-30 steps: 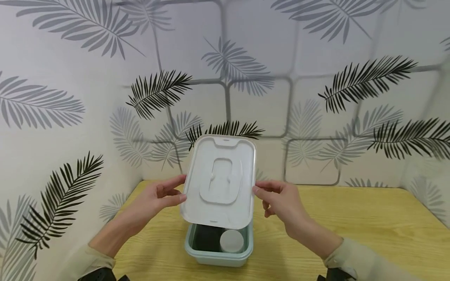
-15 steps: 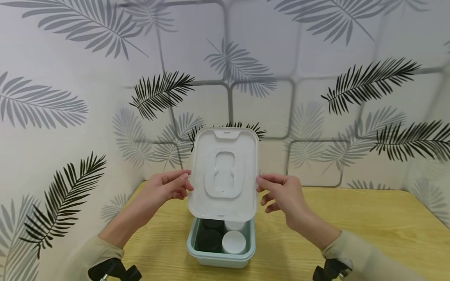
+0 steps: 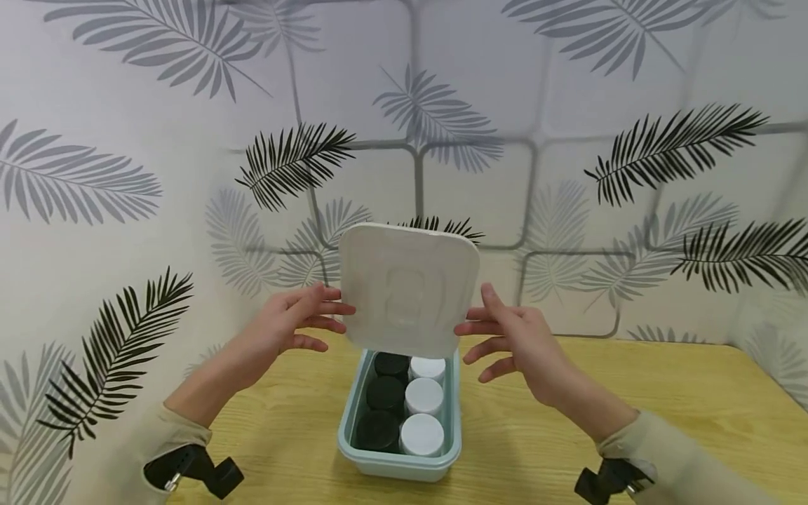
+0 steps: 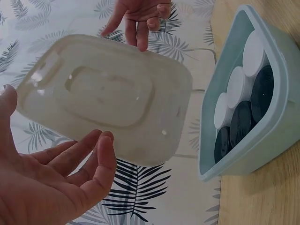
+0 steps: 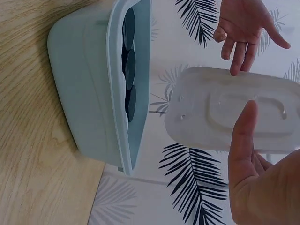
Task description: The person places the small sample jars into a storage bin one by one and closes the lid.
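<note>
A white rectangular lid (image 3: 407, 287) hangs tilted above the far end of a pale green box (image 3: 404, 466). My left hand (image 3: 297, 319) touches its left edge with straight fingertips. My right hand (image 3: 511, 337) touches its right edge, fingers spread. The box stands on the wooden table and holds a row of black-lidded jars (image 3: 385, 394) beside a row of white-lidded jars (image 3: 424, 396). The left wrist view shows the lid (image 4: 108, 98) between my left hand (image 4: 61, 187) and my right hand (image 4: 140, 14). In the right wrist view my thumb (image 5: 243, 136) lies across the lid (image 5: 234, 110).
The wooden table (image 3: 631, 407) stretches to the right of the box. Walls with a leaf pattern (image 3: 126, 210) close in at the back and left. Black camera mounts (image 3: 189, 470) sit on both wrists at the bottom edge.
The lid has risen and tipped away toward the wall, uncovering both rows of jars. My fingers have straightened and spread along its edges.
</note>
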Tool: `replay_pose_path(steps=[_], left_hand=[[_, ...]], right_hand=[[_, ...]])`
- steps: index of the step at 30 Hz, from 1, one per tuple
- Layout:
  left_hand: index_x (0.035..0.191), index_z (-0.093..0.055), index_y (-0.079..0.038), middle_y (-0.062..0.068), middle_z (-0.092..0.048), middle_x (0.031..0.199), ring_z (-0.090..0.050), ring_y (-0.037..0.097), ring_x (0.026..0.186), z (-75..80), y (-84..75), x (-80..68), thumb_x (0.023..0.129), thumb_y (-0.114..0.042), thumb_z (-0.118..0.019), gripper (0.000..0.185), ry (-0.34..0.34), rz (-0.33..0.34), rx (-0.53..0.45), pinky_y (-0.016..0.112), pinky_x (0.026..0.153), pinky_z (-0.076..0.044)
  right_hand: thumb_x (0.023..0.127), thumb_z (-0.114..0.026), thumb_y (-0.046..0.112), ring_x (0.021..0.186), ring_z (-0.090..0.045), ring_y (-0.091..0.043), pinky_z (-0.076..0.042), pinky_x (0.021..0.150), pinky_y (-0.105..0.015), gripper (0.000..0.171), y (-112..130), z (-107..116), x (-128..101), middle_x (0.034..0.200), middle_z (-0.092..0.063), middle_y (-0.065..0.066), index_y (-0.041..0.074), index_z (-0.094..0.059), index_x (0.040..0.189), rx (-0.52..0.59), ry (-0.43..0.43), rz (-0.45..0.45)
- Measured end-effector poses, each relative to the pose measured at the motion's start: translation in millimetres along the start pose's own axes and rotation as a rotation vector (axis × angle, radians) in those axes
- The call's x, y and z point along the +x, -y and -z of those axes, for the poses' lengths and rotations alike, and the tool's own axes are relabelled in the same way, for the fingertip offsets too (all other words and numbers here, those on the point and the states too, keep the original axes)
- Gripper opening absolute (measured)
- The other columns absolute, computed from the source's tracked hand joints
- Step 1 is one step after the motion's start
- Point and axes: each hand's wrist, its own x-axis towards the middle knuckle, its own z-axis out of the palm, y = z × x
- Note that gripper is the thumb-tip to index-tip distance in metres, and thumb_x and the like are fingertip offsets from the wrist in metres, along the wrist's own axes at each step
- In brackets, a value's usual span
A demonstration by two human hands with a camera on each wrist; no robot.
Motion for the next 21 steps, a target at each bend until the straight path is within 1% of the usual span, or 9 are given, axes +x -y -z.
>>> replay_pose_path(steps=[2, 4, 7, 10, 12, 15, 17, 18, 21], left_hand=[[0.152, -0.05, 0.005, 0.02, -0.062, 0.145, -0.064, 0.034, 0.124, 2.9, -0.9, 1.0, 0.115, -0.048, -0.036, 0.066, 0.024, -0.017, 0.039, 0.038, 0.089, -0.06], [0.152, -0.05, 0.004, 0.02, -0.061, 0.146, -0.063, 0.036, 0.127, 5.6, -0.9, 2.3, 0.112, -0.055, -0.036, 0.072, 0.05, -0.031, 0.071, 0.04, 0.091, -0.059], [0.16, -0.043, -0.002, 0.019, -0.058, 0.149, -0.061, 0.036, 0.129, 8.2, 0.9, 4.6, 0.105, -0.064, -0.046, 0.084, 0.114, -0.049, 0.105, 0.043, 0.094, -0.059], [0.166, -0.03, -0.006, 0.019, -0.05, 0.157, -0.056, 0.035, 0.135, 7.3, 4.9, 4.1, 0.096, -0.066, -0.061, 0.098, 0.186, -0.055, 0.142, 0.044, 0.098, -0.056], [0.168, -0.024, -0.005, 0.017, -0.046, 0.16, -0.053, 0.034, 0.139, 4.9, 9.8, 0.8, 0.096, -0.061, -0.07, 0.101, 0.206, -0.049, 0.215, 0.042, 0.101, -0.054], [0.168, -0.016, -0.004, 0.013, -0.04, 0.165, -0.043, 0.03, 0.148, -2.6, 19.0, -5.6, 0.093, -0.046, -0.081, 0.108, 0.237, -0.014, 0.271, 0.043, 0.108, -0.048], [0.169, -0.011, -0.005, 0.011, -0.035, 0.167, -0.038, 0.028, 0.151, -9.6, 26.1, -8.6, 0.092, -0.037, -0.085, 0.111, 0.254, 0.017, 0.251, 0.046, 0.111, -0.045], [0.169, -0.008, -0.005, 0.01, -0.03, 0.17, -0.034, 0.028, 0.153, -13.6, 29.6, -9.5, 0.091, -0.035, -0.086, 0.114, 0.268, 0.028, 0.225, 0.05, 0.113, -0.043], [0.17, -0.007, -0.007, 0.008, -0.018, 0.174, -0.027, 0.026, 0.156, -24.5, 41.1, -11.8, 0.089, -0.035, -0.088, 0.117, 0.265, 0.031, 0.192, 0.054, 0.112, -0.044]], right_hand=[[0.107, -0.048, 0.062, 0.08, -0.076, -0.025, -0.063, 0.065, -0.041, 0.081, 0, 3, 0, 0.126, -0.073, -0.021, -0.012, -0.055, 0.141, 0.009, 0.041, 0.02], [0.109, -0.048, 0.058, 0.083, -0.076, -0.026, -0.063, 0.067, -0.041, 0.079, -2, 7, 1, 0.133, -0.068, -0.023, -0.013, -0.052, 0.145, 0.015, 0.082, 0.04], [0.111, -0.053, 0.046, 0.086, -0.076, -0.026, -0.063, 0.066, -0.038, 0.068, -5, 12, 0, 0.141, -0.063, -0.024, -0.012, -0.052, 0.148, 0.011, 0.139, 0.064], [0.11, -0.061, 0.031, 0.091, -0.076, -0.026, -0.061, 0.063, -0.034, 0.057, -10, 17, -1, 0.138, -0.065, -0.021, -0.007, -0.053, 0.151, -0.001, 0.185, 0.083], [0.107, -0.066, 0.023, 0.093, -0.075, -0.026, -0.06, 0.063, -0.033, 0.057, -13, 19, -2, 0.128, -0.071, -0.019, -0.006, -0.05, 0.153, -0.003, 0.209, 0.087], [0.101, -0.073, 0.016, 0.093, -0.074, -0.024, -0.06, 0.068, -0.034, 0.065, -21, 21, -2, 0.114, -0.075, -0.017, -0.004, -0.046, 0.157, -0.019, 0.226, 0.082], [0.099, -0.076, 0.014, 0.092, -0.073, -0.022, -0.06, 0.07, -0.035, 0.069, -27, 21, -2, 0.113, -0.076, -0.017, -0.005, -0.044, 0.157, -0.031, 0.231, 0.075], [0.098, -0.077, 0.014, 0.09, -0.073, -0.022, -0.06, 0.071, -0.035, 0.07, -31, 21, -2, 0.112, -0.076, -0.017, -0.005, -0.044, 0.157, -0.036, 0.23, 0.068], [0.097, -0.078, 0.014, 0.085, -0.072, -0.02, -0.061, 0.072, -0.036, 0.073, -44, 20, -2, 0.111, -0.076, -0.017, -0.006, -0.043, 0.157, -0.044, 0.228, 0.052]])
